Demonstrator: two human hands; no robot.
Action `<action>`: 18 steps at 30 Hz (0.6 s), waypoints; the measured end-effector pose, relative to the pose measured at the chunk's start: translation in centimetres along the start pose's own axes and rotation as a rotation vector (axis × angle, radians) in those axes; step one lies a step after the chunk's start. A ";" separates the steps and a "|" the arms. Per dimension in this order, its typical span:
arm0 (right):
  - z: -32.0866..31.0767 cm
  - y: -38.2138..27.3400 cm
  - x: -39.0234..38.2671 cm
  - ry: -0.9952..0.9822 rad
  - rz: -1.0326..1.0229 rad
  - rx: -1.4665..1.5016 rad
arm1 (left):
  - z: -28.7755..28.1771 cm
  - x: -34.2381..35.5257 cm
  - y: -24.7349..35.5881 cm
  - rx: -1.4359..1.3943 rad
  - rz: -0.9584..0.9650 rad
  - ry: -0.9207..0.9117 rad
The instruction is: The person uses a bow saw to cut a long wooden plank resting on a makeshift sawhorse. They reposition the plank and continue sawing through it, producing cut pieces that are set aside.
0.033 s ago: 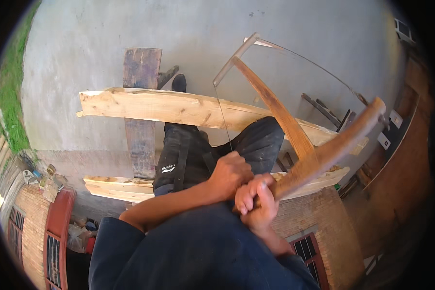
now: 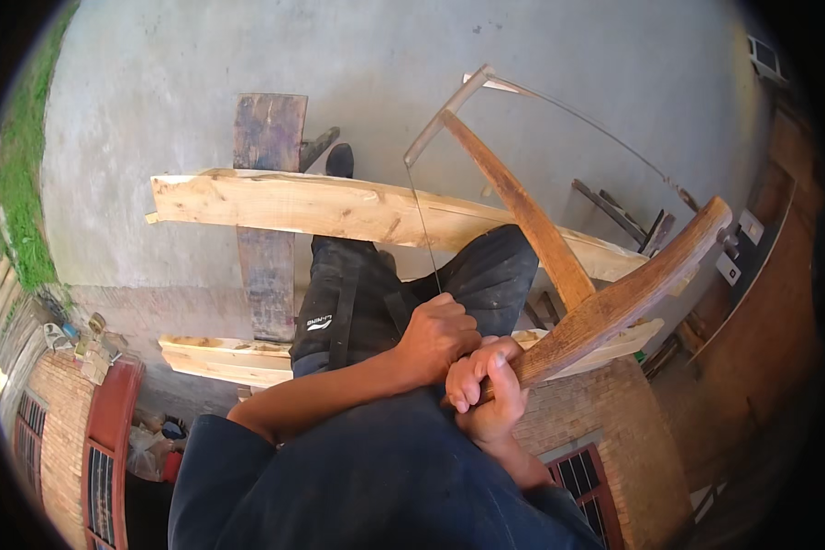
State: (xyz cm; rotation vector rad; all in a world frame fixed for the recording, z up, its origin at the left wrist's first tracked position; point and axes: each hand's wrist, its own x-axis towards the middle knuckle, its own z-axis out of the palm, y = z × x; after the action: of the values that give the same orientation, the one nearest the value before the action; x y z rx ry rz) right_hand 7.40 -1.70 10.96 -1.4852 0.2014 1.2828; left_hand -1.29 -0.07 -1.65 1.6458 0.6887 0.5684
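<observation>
I hold a wooden frame saw (image 2: 533, 229) in front of my body. Its thick near arm (image 2: 614, 316) slants up to the right, and the thin blade (image 2: 421, 215) runs down from the far arm. My right hand (image 2: 489, 390) is wrapped round the lower end of the near arm. Pressed close beside it, my left hand (image 2: 437, 339) is a fist where the blade's near end disappears; the part inside the fist is hidden. In the picture the blade crosses a long pale plank (image 2: 275, 200); I cannot tell whether it touches the wood.
A second pale plank (image 2: 229, 357) lies nearer, behind my legs. Under both runs a stained dark board (image 2: 268, 133). Dark wooden legs (image 2: 614, 215) stand at the right. Brick walls (image 2: 605, 440) are close to me, and grass (image 2: 23, 183) edges the concrete at far left.
The saw's thick near arm has tipped slightly, its upper right end now a little lower and no longer blurred. Both hands keep their hold in nearly the same place.
</observation>
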 end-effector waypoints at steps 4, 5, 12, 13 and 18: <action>0.5 1.5 2.4 -0.013 -0.032 0.089 | 0.1 1.0 -3.9 -0.009 0.043 0.020; 0.1 2.2 3.9 -0.008 -0.004 0.055 | 0.5 1.0 -4.7 -0.015 -0.016 0.049; -0.6 2.7 4.1 0.056 0.059 0.020 | 1.0 0.0 -4.7 0.015 -0.055 -0.002; -0.6 1.2 2.2 0.006 0.010 -0.001 | 0.6 0.4 -2.4 0.018 0.012 -0.004; -2.2 2.0 0.8 -0.067 -0.005 -0.009 | 1.8 -0.9 -2.2 0.002 0.048 0.044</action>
State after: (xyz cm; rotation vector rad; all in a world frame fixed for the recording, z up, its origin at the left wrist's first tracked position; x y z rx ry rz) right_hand 7.59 -3.75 8.75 -1.4471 0.1476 1.3295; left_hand -0.94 -1.69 -4.16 1.6596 0.6834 0.6406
